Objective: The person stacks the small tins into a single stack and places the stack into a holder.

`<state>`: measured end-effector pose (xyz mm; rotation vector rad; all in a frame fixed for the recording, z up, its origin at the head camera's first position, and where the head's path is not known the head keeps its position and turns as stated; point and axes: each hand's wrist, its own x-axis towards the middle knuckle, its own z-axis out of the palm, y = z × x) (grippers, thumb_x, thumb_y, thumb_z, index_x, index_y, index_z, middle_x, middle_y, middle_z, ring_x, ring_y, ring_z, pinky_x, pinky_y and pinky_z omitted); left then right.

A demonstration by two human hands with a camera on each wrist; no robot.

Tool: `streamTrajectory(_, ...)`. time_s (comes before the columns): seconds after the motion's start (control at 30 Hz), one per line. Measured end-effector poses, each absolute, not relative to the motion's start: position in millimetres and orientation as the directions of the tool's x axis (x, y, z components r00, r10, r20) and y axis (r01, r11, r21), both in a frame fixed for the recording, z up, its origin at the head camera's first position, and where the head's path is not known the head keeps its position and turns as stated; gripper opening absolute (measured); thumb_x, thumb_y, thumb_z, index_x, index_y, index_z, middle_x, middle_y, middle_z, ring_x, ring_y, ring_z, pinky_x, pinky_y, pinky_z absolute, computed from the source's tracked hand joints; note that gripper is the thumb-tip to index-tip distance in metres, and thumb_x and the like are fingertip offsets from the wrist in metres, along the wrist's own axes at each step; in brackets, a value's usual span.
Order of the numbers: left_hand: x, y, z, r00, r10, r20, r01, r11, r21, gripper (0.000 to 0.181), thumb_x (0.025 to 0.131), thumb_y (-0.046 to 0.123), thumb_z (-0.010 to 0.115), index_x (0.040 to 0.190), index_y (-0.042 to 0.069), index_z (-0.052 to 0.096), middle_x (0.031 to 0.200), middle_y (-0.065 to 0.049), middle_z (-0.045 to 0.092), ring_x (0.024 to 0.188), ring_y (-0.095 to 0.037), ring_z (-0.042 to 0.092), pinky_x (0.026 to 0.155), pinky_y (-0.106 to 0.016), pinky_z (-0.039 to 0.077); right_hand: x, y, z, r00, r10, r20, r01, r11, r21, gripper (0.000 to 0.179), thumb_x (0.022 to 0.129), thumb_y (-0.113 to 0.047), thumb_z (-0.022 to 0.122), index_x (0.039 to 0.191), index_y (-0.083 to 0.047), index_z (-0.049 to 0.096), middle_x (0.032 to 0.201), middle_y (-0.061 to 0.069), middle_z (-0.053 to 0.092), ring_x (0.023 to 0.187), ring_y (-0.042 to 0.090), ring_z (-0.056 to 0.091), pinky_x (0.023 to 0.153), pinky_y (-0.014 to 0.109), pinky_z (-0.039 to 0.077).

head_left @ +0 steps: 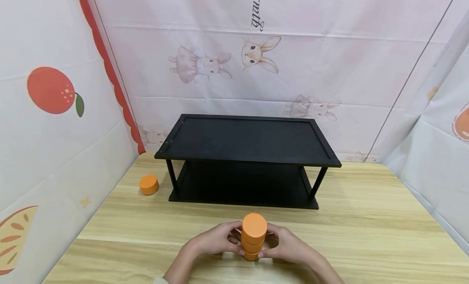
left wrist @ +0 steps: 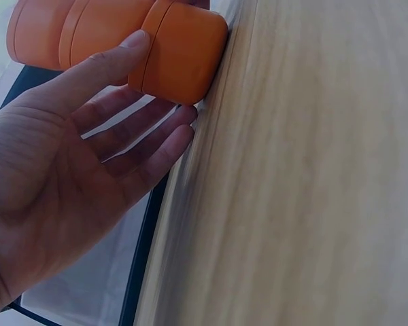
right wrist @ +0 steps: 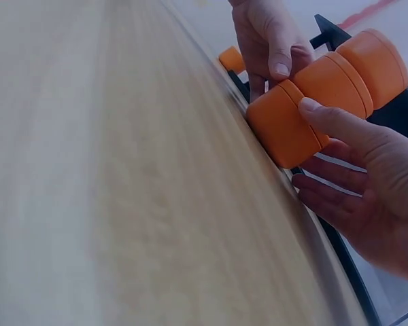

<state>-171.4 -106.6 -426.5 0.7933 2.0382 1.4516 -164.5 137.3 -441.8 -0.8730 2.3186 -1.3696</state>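
Observation:
In front of me stands an upright stack of three round orange containers [head_left: 253, 231], each with smooth sides and a thin seam near one end. My left hand [head_left: 220, 239] holds it from the left, thumb at the seam of the bottom container [left wrist: 183, 58] and fingers reaching round the back. From the right, my right hand [head_left: 289, 244] grips the same stack, its thumb on the bottom container [right wrist: 285, 125] too. Part of the fingers of both hands is hidden behind the stack in the head view.
Behind the stack is a black two-level shelf [head_left: 249, 139] on short posts. A single low orange round piece [head_left: 148, 185] lies left of the shelf on the wood-grain table [head_left: 366, 219]. Printed cloth [head_left: 220, 88] hangs along the back and both sides.

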Motion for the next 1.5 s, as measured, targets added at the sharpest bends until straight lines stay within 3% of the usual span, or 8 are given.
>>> streamTrajectory(1.5, -171.6, -106.8, -425.4, -0.705, 0.703, -0.091, 0.164, 0.287, 0.944, 0.038, 0.078, 0.005, 0.073, 0.113, 0.009, 0.056, 0.107, 0.002, 0.055, 0.096, -0.012, 0.056, 0.08, -0.022, 0.047, -160.5, 135.4, -442.3, -0.777, -0.627, 0.061, -0.359, 0.362, -0.86, 0.054, 0.077, -0.033, 0.075, 0.124, -0.019, 0.053, 0.117, -0.008, 0.055, 0.106, 0.013, 0.052, 0.094, 0.039, 0.04)
